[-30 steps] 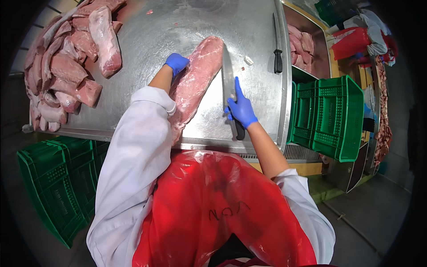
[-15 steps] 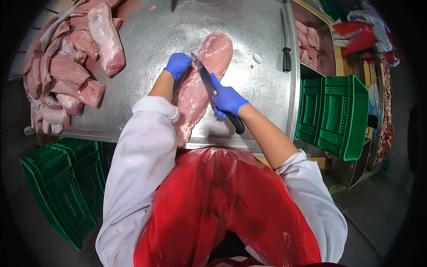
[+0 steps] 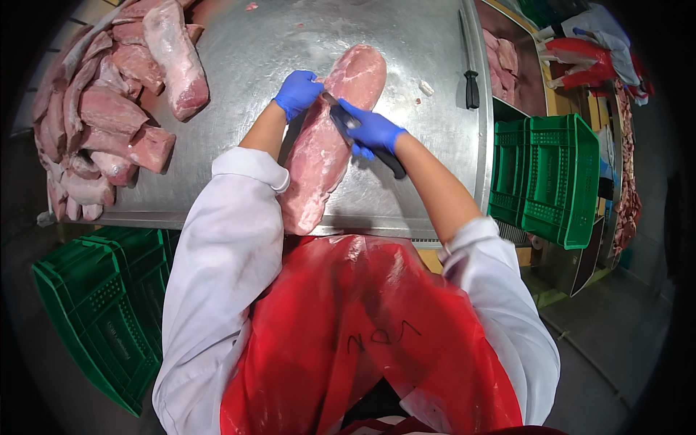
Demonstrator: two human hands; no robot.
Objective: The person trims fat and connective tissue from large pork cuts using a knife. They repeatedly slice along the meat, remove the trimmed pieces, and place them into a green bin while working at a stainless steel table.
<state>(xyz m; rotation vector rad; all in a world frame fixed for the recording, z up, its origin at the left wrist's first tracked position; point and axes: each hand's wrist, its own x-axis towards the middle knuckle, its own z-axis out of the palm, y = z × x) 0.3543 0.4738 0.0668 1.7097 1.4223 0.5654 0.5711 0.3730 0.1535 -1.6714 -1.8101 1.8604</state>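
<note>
Meat (image 3: pixel 319 141) on tabletop (image 3: pixel 246 80), lying 1 to 7 o'clock. Right hand (image 3: pixel 375 132): fingers clamped on knife (image 3: pixel 341 122), tip toward 10 o'clock. Left hand (image 3: pixel 297 94) at meat's 11 o'clock edge; fingers curled, pinch can't be told. Likely trimming; next stroke calls for left fingers clear.

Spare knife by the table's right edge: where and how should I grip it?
Grip the black handle, probably best from the near side: it is the thicker, nearer end, while the slim blade points away, roughly along the table's right rim.
</note>
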